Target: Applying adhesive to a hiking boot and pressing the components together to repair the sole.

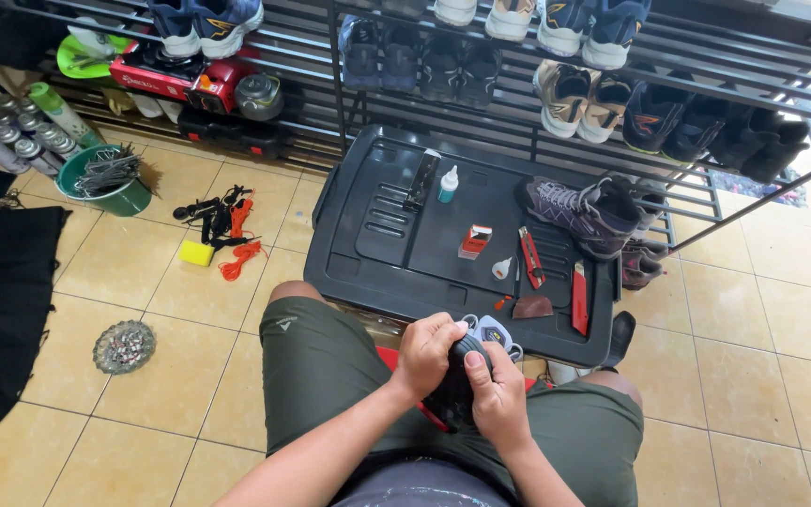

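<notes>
While both hands (429,352) (499,390) grip a black shoe (454,394), a small red-and-white box (474,241) stands on the black lid (359,263).

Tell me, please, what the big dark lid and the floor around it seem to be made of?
The lid looks like moulded plastic: dark grey, matte, with pressed ribs and rounded corners. The floor looks like glazed ceramic tile: tan squares with grout lines and a slight sheen.

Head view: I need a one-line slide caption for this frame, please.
Seated person's left hand and right hand grip a black shoe over the lap, before a dark bin lid holding cutters and glue.
</notes>
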